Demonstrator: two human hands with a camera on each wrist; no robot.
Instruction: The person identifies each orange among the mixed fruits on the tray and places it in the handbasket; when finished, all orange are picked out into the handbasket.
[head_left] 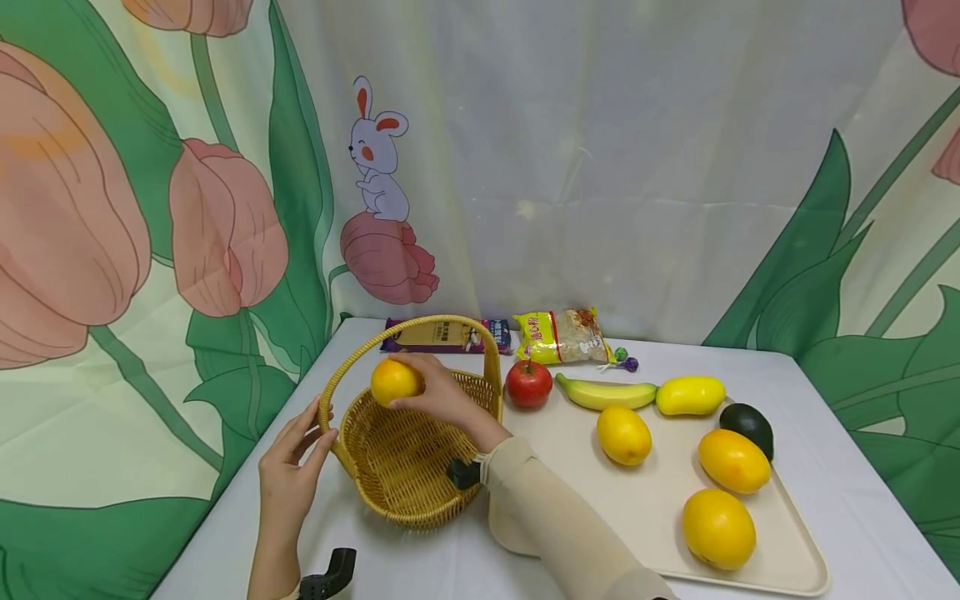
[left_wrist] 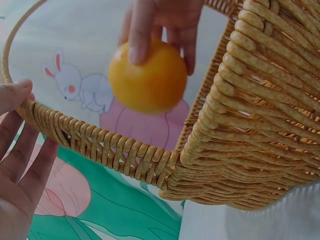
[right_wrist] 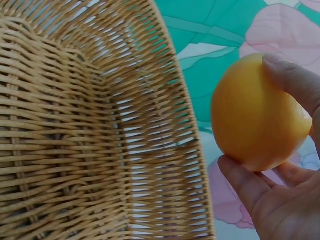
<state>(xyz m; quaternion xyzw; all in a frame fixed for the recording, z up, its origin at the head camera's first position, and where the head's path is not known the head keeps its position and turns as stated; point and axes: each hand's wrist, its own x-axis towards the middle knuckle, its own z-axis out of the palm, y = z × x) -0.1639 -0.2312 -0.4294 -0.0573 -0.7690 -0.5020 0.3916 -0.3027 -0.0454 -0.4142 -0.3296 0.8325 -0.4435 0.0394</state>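
Observation:
A wicker basket (head_left: 416, 475) with a tall arched handle stands on the left part of the table, its woven inside facing up. My left hand (head_left: 291, 467) pinches the left side of that handle between thumb and fingers; the left wrist view shows the thumb (left_wrist: 20, 91) on it. My right hand (head_left: 435, 390) grips an orange (head_left: 393, 382) above the basket's far rim, under the handle's arch. Seen from the right wrist, the orange (right_wrist: 257, 112) sits between thumb and fingertips, apart from the basket rim (right_wrist: 187, 115).
On the right, a beige tray (head_left: 570, 500) bears a red apple (head_left: 528, 384), a banana (head_left: 606, 392), a lemon (head_left: 624, 435), a yellow mango (head_left: 690, 395), a dark avocado (head_left: 748, 428) and two orange-yellow fruits (head_left: 718, 529). Behind lie a purple packet (head_left: 442, 336), a yellow bag (head_left: 562, 336) and lollipops (head_left: 628, 362).

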